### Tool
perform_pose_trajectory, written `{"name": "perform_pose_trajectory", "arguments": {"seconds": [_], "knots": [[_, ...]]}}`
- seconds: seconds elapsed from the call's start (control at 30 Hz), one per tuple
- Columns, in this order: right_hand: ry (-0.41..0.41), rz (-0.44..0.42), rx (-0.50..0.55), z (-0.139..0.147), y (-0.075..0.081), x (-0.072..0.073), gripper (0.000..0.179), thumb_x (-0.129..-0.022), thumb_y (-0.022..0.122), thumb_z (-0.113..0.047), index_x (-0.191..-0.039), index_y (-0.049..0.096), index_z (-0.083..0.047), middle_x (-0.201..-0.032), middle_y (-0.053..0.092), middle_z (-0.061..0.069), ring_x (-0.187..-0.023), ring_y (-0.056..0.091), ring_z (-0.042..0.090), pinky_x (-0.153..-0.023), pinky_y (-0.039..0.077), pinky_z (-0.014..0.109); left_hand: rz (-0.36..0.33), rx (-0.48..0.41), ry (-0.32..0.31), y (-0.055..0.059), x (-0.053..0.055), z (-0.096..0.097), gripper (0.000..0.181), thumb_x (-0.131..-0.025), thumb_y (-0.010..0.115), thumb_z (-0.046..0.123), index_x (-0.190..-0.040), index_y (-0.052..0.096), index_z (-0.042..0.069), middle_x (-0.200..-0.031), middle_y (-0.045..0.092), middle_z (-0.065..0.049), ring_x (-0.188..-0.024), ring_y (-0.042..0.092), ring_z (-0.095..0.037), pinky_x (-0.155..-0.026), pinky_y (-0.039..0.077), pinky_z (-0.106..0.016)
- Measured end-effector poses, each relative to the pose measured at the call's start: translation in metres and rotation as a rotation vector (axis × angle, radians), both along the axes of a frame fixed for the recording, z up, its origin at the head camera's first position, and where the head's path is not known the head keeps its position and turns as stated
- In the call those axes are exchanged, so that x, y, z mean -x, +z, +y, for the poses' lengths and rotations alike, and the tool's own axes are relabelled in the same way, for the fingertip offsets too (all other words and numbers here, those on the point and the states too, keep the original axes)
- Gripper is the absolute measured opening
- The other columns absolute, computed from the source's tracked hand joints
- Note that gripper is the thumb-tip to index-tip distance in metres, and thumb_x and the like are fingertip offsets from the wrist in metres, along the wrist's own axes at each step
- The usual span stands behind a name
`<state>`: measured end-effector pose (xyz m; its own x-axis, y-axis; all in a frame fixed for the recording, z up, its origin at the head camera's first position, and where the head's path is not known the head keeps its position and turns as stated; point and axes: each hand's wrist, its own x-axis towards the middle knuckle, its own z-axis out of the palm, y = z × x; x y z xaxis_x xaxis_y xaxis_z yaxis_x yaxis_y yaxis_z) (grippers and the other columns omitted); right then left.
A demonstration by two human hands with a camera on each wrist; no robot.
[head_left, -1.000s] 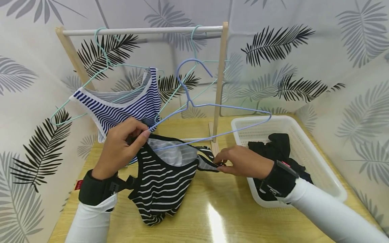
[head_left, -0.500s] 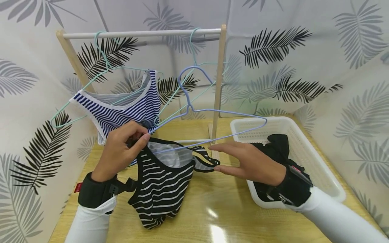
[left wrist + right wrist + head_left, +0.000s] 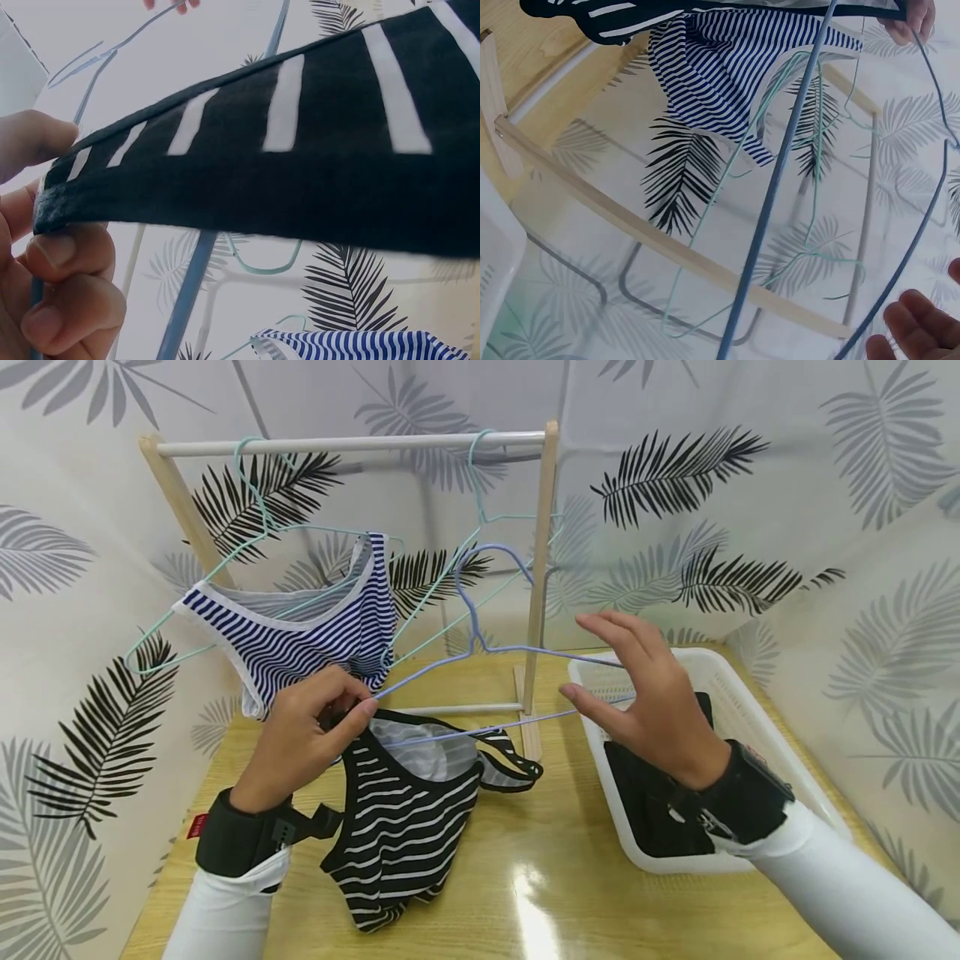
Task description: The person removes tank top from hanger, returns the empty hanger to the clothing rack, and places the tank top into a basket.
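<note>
My left hand (image 3: 303, 727) pinches one strap of a black-and-white striped top (image 3: 408, 827) together with the left arm of a blue wire hanger (image 3: 476, 631). That strap (image 3: 247, 172) stretches across the left wrist view from the left fingertips. The top hangs down over the table, and its other strap (image 3: 517, 768) droops loose below the hanger's lower bar. My right hand (image 3: 652, 702) is at the hanger's right end, thumb and fingers spread apart. It covers that end in the head view; in the right wrist view the fingers (image 3: 915, 322) show beside the hanger wire.
Behind stands a rack with a white rail (image 3: 360, 443) and wooden post (image 3: 542, 560). A blue-and-white striped top (image 3: 315, 639) hangs there on a mint hanger (image 3: 262, 518), beside another mint hanger (image 3: 482, 510). At right, a white basket (image 3: 750, 743) holds black clothes (image 3: 660, 827).
My right hand has let go of the loose strap and moved up and right to the hanger's end. The hanger's hook has dipped lower. My left hand keeps its pinch.
</note>
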<state>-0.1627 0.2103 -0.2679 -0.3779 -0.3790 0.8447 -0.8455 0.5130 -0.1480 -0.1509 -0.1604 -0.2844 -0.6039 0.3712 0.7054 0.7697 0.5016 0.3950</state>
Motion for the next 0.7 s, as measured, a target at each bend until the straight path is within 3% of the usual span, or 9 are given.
{"name": "perform_pose_trajectory", "arguments": {"seconds": [0.1,0.27,0.4,0.5,0.7], "knots": [[-0.003,-0.089,-0.005,0.003,-0.003,0.006,0.061,-0.089,0.069,-0.033,-0.139,0.049,-0.004,-0.13,0.057,0.014,-0.119,0.054,0.028,-0.098,0.041,0.04,0.0,0.001,-0.007,-0.001,0.0,0.0,0.012,-0.086,0.066,0.001,-0.088,0.064,0.012,-0.073,0.045,0.007,-0.063,0.04,-0.005,-0.054,0.032,-0.022],[0.014,-0.216,0.008,0.005,-0.007,0.012,0.057,-0.082,0.075,-0.009,-0.135,0.055,-0.01,-0.106,0.069,0.006,-0.095,0.067,0.018,-0.086,0.05,0.032,-0.001,-0.005,-0.021,-0.004,0.0,0.0,0.012,-0.087,0.065,0.001,-0.088,0.063,0.013,-0.073,0.045,0.007,-0.063,0.04,-0.006,-0.054,0.032,-0.022],[0.023,-0.233,0.012,0.006,-0.01,0.013,0.041,-0.083,0.073,-0.007,-0.123,0.064,-0.011,-0.086,0.068,-0.003,-0.073,0.062,0.007,-0.068,0.051,0.021,-0.01,-0.005,-0.027,-0.006,0.001,0.001,0.013,-0.087,0.066,0.001,-0.088,0.063,0.013,-0.073,0.045,0.007,-0.062,0.04,-0.006,-0.054,0.032,-0.021],[0.015,-0.231,0.022,0.007,-0.011,0.013,0.027,-0.085,0.072,-0.008,-0.112,0.069,-0.012,-0.077,0.062,-0.008,-0.063,0.051,0.003,-0.056,0.042,0.019,-0.002,-0.002,-0.029,-0.008,0.001,0.002,0.013,-0.086,0.066,0.001,-0.088,0.063,0.014,-0.073,0.045,0.008,-0.062,0.04,-0.005,-0.054,0.032,-0.021],[0.004,-0.238,0.062,0.01,-0.016,0.012,0.005,-0.089,0.068,-0.009,-0.091,0.071,-0.012,-0.073,0.058,-0.008,-0.06,0.044,0.003,-0.053,0.036,0.021,-0.026,0.011,-0.054,-0.008,0.003,0.004,0.012,-0.087,0.066,0.003,-0.087,0.062,0.015,-0.074,0.045,0.007,-0.062,0.04,-0.005,-0.053,0.032,-0.021]]}}
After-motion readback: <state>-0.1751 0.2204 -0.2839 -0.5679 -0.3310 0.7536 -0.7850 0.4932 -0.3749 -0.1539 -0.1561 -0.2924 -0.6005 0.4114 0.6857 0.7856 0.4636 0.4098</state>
